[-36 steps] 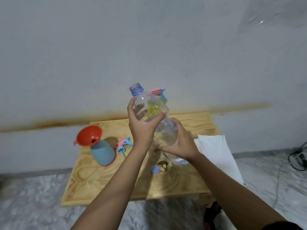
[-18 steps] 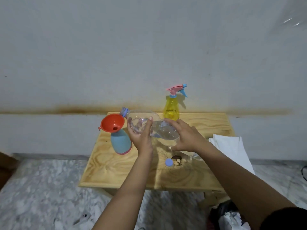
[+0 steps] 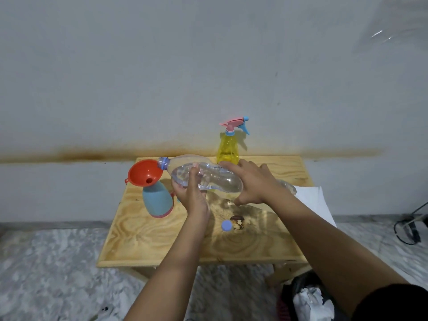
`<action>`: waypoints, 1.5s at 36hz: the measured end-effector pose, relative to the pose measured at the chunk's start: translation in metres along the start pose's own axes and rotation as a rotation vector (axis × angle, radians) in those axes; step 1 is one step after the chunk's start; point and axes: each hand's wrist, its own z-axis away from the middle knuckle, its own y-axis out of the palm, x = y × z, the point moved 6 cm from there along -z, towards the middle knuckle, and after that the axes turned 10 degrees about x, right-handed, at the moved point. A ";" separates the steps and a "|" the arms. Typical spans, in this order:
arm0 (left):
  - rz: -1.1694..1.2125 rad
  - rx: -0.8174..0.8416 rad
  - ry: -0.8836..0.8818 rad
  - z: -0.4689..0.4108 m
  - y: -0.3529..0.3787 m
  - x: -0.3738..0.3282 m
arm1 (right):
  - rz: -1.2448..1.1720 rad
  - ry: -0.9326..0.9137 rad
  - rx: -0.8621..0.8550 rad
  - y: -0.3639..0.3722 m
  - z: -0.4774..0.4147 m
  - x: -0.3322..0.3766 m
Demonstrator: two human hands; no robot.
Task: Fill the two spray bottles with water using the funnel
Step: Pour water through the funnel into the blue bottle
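2 hands (image 3: 190, 196) (image 3: 254, 184) grip 1 water btl (image 3: 217, 179) tipped at 1 funnel (image 3: 141, 174); 2 spray btls (image 3: 157, 200) (image 3: 228, 151).

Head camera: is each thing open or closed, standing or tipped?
blue spray bottle: standing, spray head off.
funnel: sitting in blue spray bottle's neck.
water bottle: uncapped, tipped sideways, mouth at funnel.
yellow spray bottle: standing, spray head on.
bottle cap: off, lying on table.
left hand: gripping water bottle's neck end.
right hand: holding water bottle's bottom end.
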 end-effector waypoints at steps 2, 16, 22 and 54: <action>0.031 0.017 -0.007 0.001 0.003 0.000 | 0.012 0.005 -0.008 -0.003 0.000 0.000; 0.123 0.006 -0.034 -0.004 0.001 0.003 | 0.055 -0.006 -0.001 -0.017 -0.004 0.006; 0.138 -0.024 -0.035 -0.003 0.002 0.003 | 0.073 0.005 -0.007 -0.022 -0.004 0.006; 0.177 -0.067 -0.108 0.009 0.009 0.004 | 0.146 0.022 0.008 -0.031 0.003 0.007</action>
